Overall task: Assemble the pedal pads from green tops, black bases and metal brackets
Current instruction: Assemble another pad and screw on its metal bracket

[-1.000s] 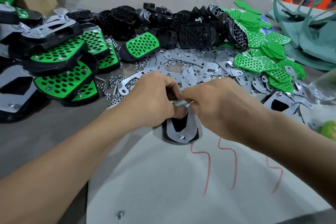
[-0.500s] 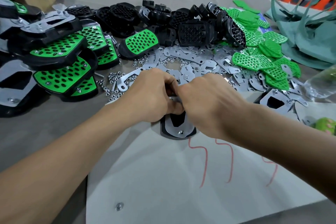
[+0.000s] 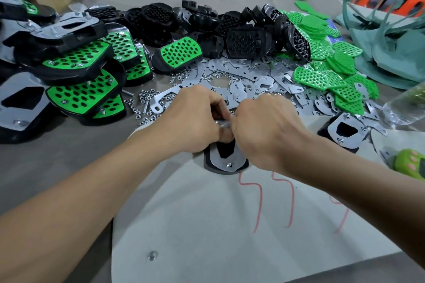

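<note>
1. A black oval base lies underside-up on the tabletop. A flat silver metal bracket with a dark cut-out sits on it, with a nut at its near end.
2. Loose silver brackets lie heaped beyond it, and black perforated bases are piled behind those.
3. Green perforated tops are piled at the right.
4. Finished green-and-black pads are stacked at the left.

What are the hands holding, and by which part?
Both the left hand and right hand grip the upturned pedal pad at its far end, fingers curled over the metal bracket there. Whether anything small is also pinched cannot be told.
</note>
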Available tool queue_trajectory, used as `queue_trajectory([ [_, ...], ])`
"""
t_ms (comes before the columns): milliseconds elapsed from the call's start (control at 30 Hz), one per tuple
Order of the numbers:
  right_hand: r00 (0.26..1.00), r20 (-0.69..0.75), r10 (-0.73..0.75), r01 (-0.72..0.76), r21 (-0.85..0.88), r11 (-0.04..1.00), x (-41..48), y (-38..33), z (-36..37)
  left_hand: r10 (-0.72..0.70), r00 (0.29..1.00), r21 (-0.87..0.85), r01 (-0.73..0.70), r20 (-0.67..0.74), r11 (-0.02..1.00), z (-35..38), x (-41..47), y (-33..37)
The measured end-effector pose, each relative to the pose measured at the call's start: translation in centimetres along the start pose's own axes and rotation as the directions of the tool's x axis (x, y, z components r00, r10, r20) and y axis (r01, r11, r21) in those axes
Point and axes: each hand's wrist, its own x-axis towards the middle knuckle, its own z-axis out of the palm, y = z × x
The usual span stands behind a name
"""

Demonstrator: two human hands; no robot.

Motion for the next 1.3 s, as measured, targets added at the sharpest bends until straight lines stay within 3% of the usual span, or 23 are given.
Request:
queue_trajectory([
  [100,0.998,-0.047,0.032,-0.029,0.068,0.997,-0.1,0.5,0.6,-0.033,0.999,-0.002,0.033,-0.004,0.999,0.1,0.1,-0.1],
  [333,0.981,-0.063,-0.184,0.194,0.242,0.951,-0.8,1.6,-0.2,-0.04,0.999,-0.029,0.041,0.012,0.999,-0.1,0.1,0.0],
  [533,0.968,0.016,-0.249,0.249,0.027,0.968,-0.4,0.8,-0.4,-0.043,0.999,-0.014,0.044,0.018,0.999,-0.1,0.0,0.2],
  [733,0.982,0.075,-0.175,0.18,-0.06,0.982,-0.6,0.1,-1.3,-0.034,0.999,-0.028,0.034,0.004,0.999,0.1,0.0,0.1],
  [867,0.998,0.047,-0.042,0.044,-0.056,0.997,-0.5,-0.1,-0.5,-0.016,1.0,-0.016,0.016,-0.004,1.0,0.1,0.0,0.0],
  [1033,0.993,-0.022,0.114,-0.111,0.105,0.988,-0.2,0.1,0.6,-0.03,0.999,-0.02,0.03,0.009,0.999,0.1,0.0,0.0],
  [1200,0.992,-0.087,-0.089,0.11,0.284,0.952,-1.0,1.8,0.2,-0.047,0.999,0.002,0.047,0.017,0.999,0.0,0.1,0.0],
  [1300,0.984,-0.097,-0.153,0.176,0.308,0.935,-1.1,1.9,0.1,-0.056,0.998,-0.006,0.056,0.021,0.998,0.0,0.2,0.0],
])
